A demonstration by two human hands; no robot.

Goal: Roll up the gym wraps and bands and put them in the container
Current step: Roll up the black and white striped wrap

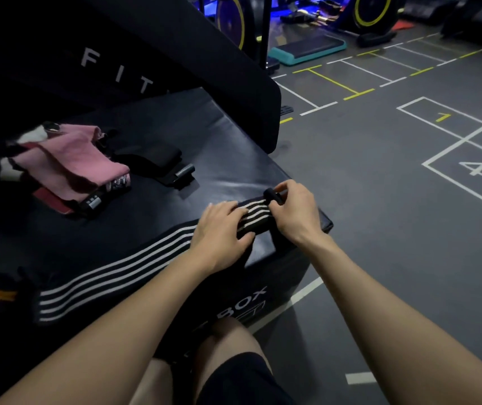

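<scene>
So the striped wrap [122, 267] is laid out flat on top of the black padded box [219, 159], and its long axis runs diagonally from the near-left edge up toward the far-right corner. The end that matters is the far-right one, sitting right by the box corner, and that's where both hands are. Right hand [295, 213] is nearer that end: its fingers are curled in and pinching the little black tab or rolled start of the wrap. Left hand [222, 229] is just behind it on the strip, fingers mostly straight and spread, pressing the fabric flat against the pad rather than gripping it. So my guess is the roll has barely started and it'll travel back along the strip toward the near-left, with the left hand needing to back off along the same line. Thing to watch: the starting end is basically at the box's corner, with the edge dropping off to the floor [394, 200] right beside the right hand, so there's not much room on that side. Plenty of open pad between the wrap and the other gear, though. The pink band [67, 162] and a black strap [152, 160] are piled further back-left, well apart from the hands. I can't spot a container anywhere in view.
</scene>
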